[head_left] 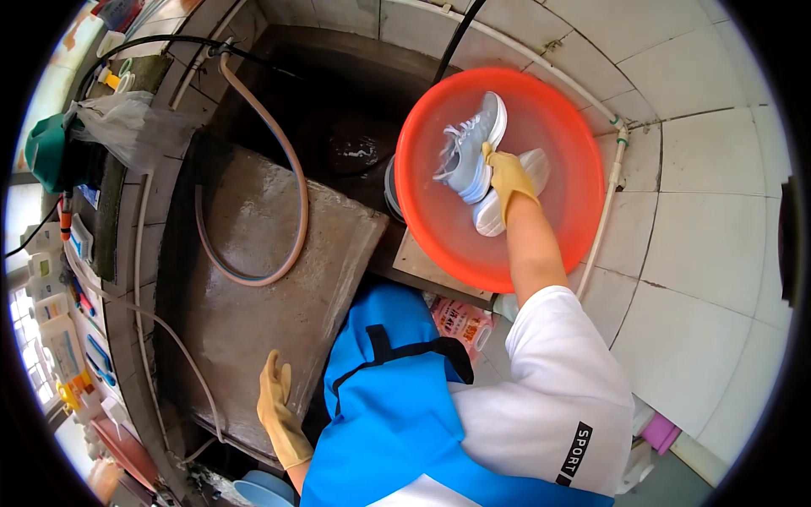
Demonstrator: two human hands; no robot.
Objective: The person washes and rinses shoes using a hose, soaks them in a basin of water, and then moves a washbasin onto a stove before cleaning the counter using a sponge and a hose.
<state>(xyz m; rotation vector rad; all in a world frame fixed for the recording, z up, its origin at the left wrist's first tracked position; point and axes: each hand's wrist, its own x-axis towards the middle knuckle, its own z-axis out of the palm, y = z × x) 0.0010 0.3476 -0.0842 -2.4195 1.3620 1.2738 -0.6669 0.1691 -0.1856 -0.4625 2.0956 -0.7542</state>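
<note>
My right hand [510, 179], in a yellow rubber glove, is closed on a light blue-grey shoe [475, 152] with white laces. That shoe lies tilted over a second shoe [490, 213], which shows its pale sole, inside a red-orange basin [591, 169]. Cloudy water seems to be in the basin. My left hand [281, 410], also in a yellow glove, is over the near edge of the stone slab [312, 245], its fingers extended and holding nothing.
A beige hose [296, 169] curls over the slab. Behind lies a dark wet sink [338, 110]. Bottles and brushes line the left ledge, with a plastic bag [135, 127] above. A pink package [460, 321] sits below the basin, and a blue basin [264, 488] at the bottom.
</note>
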